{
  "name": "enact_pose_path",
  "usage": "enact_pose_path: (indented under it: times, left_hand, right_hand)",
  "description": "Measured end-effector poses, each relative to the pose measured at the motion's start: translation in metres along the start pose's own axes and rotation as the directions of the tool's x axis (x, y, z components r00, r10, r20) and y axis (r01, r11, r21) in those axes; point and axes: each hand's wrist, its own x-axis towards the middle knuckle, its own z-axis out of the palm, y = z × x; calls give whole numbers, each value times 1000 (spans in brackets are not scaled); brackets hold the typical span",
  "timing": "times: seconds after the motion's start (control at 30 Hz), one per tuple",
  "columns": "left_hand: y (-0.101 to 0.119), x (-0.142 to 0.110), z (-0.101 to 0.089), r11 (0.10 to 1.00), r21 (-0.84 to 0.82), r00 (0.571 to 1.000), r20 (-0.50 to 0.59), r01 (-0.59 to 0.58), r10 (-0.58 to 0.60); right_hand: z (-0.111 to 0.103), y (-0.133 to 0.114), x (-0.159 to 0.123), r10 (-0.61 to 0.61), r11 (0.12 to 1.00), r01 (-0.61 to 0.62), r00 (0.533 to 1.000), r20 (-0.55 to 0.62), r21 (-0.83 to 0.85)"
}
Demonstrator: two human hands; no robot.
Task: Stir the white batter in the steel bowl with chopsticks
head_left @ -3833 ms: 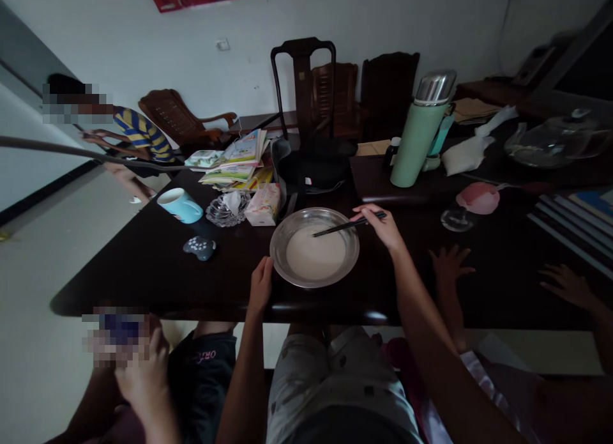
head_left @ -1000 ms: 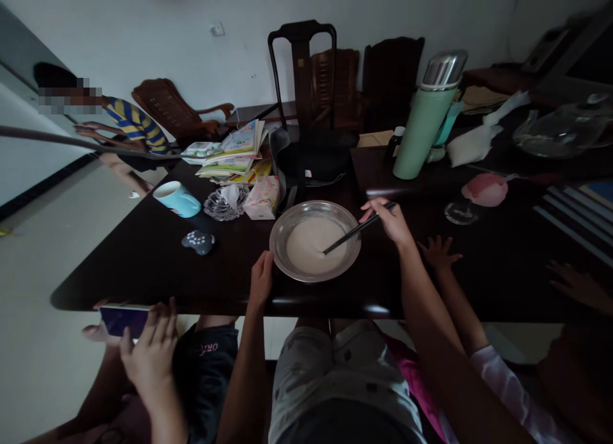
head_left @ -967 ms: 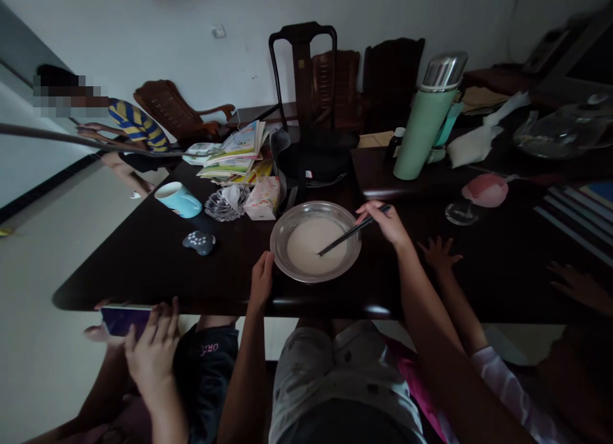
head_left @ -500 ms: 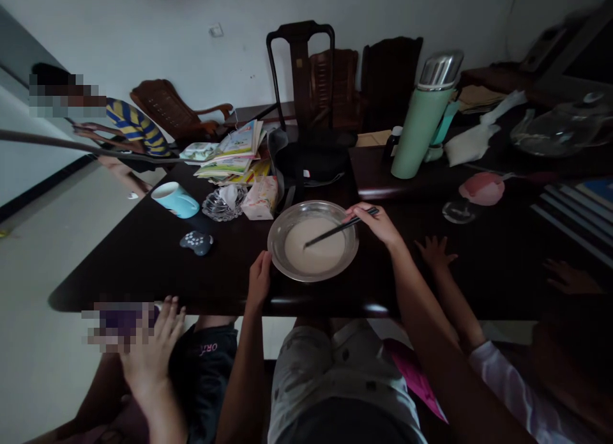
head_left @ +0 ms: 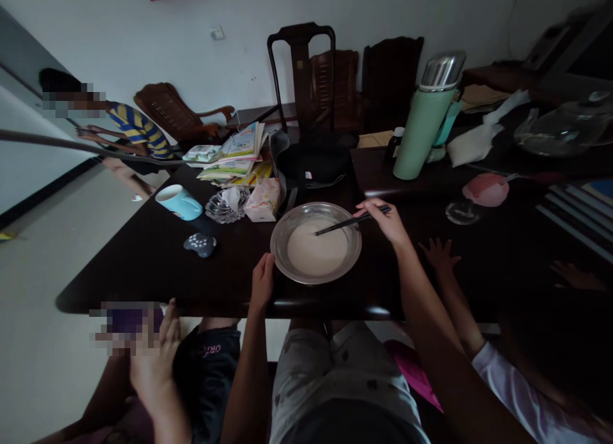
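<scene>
Chopsticks [head_left: 342, 225]: tips have swung from about 8 o'clock of the bowl's middle to 12 o'clock since the last frame; they lean down into the pale liquid [head_left: 317, 253].
Right hand [head_left: 383, 222]: a little farther out toward 3 o'clock than before, now just outside the rim at 2 o'clock, fingers clenched round the upper ends of the chopsticks.
Left hand [head_left: 263, 279]: thumb and fingers pinched at the rim between 8 and 9 o'clock; their undersides are hidden.
Bowl [head_left: 316, 279]: metal, sitting upright on the dark table [head_left: 143, 278], near its front edge, with a narrow strip of table top between rim and edge at 6 o'clock.
Close neighbours: tissue pack [head_left: 263, 201] just beside the rim between 10 and 11 o'clock; black bag [head_left: 313, 166] near at 12.
Left side: game controller [head_left: 200, 244] at 9 o'clock; glass dish [head_left: 225, 207] at 10; blue mug [head_left: 181, 203] beyond it.
Right side: another person's spread hand [head_left: 441, 257] on the table at 3 o'clock; green flask [head_left: 425, 121] between 1 and 2, well apart.
Room for moving: one gap toward 9 o'clock, between rim and controller; another toward 3, where the right forearm crosses before the other person's hand.
</scene>
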Motion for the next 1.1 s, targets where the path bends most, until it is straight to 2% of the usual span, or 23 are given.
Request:
enact_pose_path:
  times: [0.03,0.07,0.23,0.3,0.4,0.43,0.5,0.57,0.63,0.67,0.8,0.83,0.87,1.0,1.03,1.1]
  left_hand:
    - [0,0,0,1000,-2,1000,3,3,-3]
    - [0,0,0,1000,-5,1000,6,8,-8]
    - [-1,-1,0,1000,-11,1000,0,17,-17]
    - [-1,-1,0,1000,-9,1000,-4,14,-14]
    - [0,-1,0,1000,-9,1000,0,9,-9]
    - [0,-1,0,1000,-8,1000,5,5,-5]
    - [1,-1,0,1000,-5,1000,15,-6,6]
    - [1,-1,0,1000,-4,1000,20,-15,15]
    - [1,0,0,1000,-5,1000,16,-17,17]
    - [1,0,0,1000,-5,1000,12,-17,17]
    - [1,0,0,1000,4,1000,7,-18,18]
    - [1,0,0,1000,7,1000,6,-16,16]
    - [1,0,0,1000,9,1000,4,-15,15]
    - [0,1,0,1000,16,1000,0,-14,14]
    - [0,1,0,1000,19,1000,1,-16,16]
    - [0,1,0,999,24,1000,3,-21,21]
  right_hand:
    - [-2,0,0,-9,1000,9,998,-55,6]
    - [-3,0,0,-6,1000,8,998,-57,25]
    - [5,-1,-1,22,999,-27,984,179,26]
    - [5,0,-1,21,1000,-23,989,145,11]
    - [0,4,1,1,1000,-1,1000,-21,19]
    - [-2,5,1,-4,1000,5,999,-44,26]
    - [-1,5,0,-3,999,4,1000,-4,37]
    - [3,4,-1,9,1000,-12,993,114,26]
    - [5,3,-1,22,1000,-23,984,179,8]
    - [5,3,-1,24,1000,-24,986,164,-3]
    - [-4,5,0,0,1000,1,999,-48,3]
    - [-5,6,0,-6,1000,7,998,-60,17]
    - [-5,5,0,-4,999,6,999,-37,35]
    - [4,2,-2,23,998,-33,982,189,51]
    - [5,1,-1,22,999,-30,982,185,41]
    - [2,3,0,1,1000,-3,997,71,20]
